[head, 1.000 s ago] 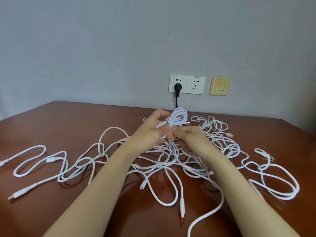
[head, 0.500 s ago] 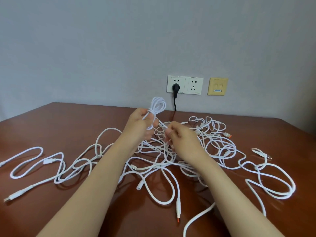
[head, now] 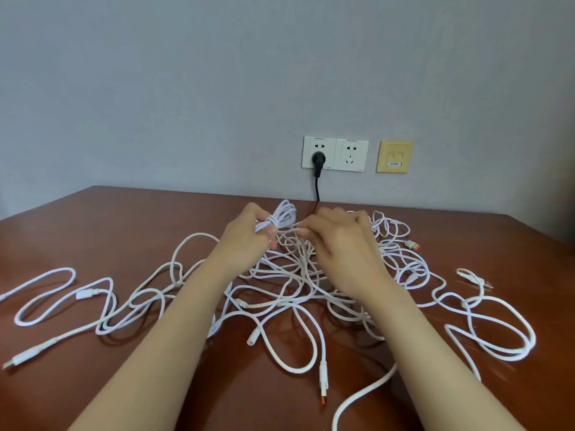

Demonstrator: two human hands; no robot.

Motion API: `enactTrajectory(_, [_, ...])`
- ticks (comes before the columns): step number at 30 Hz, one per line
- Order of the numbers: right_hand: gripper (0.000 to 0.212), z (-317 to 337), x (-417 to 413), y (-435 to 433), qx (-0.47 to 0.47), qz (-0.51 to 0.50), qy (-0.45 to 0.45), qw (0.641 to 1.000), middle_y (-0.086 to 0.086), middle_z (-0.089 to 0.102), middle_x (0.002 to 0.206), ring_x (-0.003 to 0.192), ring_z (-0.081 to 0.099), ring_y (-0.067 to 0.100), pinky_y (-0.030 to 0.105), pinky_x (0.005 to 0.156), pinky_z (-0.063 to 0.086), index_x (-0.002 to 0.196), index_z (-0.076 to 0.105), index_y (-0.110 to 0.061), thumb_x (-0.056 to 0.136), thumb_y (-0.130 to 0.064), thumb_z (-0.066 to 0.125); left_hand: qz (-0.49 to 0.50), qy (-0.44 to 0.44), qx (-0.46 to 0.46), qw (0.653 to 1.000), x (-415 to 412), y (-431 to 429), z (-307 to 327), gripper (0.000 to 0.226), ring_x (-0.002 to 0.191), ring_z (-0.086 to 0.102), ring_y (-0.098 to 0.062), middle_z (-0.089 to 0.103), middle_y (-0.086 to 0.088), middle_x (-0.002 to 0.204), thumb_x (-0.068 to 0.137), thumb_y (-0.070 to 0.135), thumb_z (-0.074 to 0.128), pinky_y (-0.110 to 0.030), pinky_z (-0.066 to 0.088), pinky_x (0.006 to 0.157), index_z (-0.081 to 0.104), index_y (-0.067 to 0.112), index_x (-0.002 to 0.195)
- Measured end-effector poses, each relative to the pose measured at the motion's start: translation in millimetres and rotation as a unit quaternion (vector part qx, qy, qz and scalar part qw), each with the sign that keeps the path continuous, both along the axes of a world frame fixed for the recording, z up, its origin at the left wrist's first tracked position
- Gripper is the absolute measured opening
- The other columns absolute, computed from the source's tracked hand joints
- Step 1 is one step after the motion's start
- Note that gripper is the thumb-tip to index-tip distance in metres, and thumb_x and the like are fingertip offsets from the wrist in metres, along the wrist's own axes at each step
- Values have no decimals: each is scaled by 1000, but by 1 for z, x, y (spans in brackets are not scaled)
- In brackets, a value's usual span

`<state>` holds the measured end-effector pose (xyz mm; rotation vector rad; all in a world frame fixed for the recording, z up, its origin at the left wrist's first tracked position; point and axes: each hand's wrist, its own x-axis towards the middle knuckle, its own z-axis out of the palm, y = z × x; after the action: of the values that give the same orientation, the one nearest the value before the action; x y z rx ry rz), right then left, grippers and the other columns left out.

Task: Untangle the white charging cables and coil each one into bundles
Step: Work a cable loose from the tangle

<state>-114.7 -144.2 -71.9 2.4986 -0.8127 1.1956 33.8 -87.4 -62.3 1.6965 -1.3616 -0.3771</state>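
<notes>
A tangle of white charging cables (head: 289, 284) sprawls over the middle of the brown table (head: 93, 225). My left hand (head: 245, 241) grips a small coiled cable bundle (head: 281, 217) held above the tangle. Just to its right, my right hand (head: 339, 241) pinches the cable strand (head: 291, 232) that leads from the bundle. Loose cable loops trail off to the left (head: 62, 300) and to the right (head: 491, 331). One plug with an orange tip (head: 323, 384) lies near the front.
On the wall behind are a double white socket (head: 334, 154) with a black plug (head: 318, 161) and cord running down behind the table, and a yellow data plate (head: 394, 156). The table's far edge meets the wall.
My left hand with the coiled bundle moved left and rose, then came down a little. My right hand rose beside it, pinching the strand close to the bundle.
</notes>
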Motion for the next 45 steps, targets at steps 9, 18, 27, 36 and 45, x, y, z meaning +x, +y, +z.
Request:
enactTrajectory(9, [14,11,-14,-5,194,100,-123,968,-11,56,76,75,53,3,22,71,40,80,70,-13,88,-13,58,-244,-23,85,966,-14,6,0,20,47,47,3,57,11,60,95,6,47,-8,32,46,43,22,83])
enactTrajectory(18, [21,18,-24,-6,542,172,-202,797,-8,67,56,53,61,2,13,55,51,68,68,-16,84,-3,62,-409,151,80,896,-15,7,-4,17,41,36,0,49,7,53,80,19,56,-11,27,41,42,12,85])
enactTrajectory(27, [12,11,-6,2,562,197,-295,747,-4,53,52,40,38,5,15,37,31,84,64,-6,88,1,56,-339,272,-51,899,-10,6,4,40,30,25,-2,46,5,46,73,27,76,-11,19,32,42,7,79])
enactTrajectory(36, [9,-4,18,28,307,172,-239,905,-2,63,64,58,54,12,21,57,41,77,63,-16,83,-13,68,-76,330,-153,928,-17,1,10,17,26,37,0,48,7,38,89,2,57,-8,26,32,55,7,105])
enactTrajectory(45, [28,-5,17,23,311,212,-281,883,-15,59,88,83,56,-2,17,78,44,91,63,-30,91,-3,54,-69,265,-80,959,-19,-1,7,13,44,39,-3,50,2,67,97,17,47,-8,30,36,59,15,94])
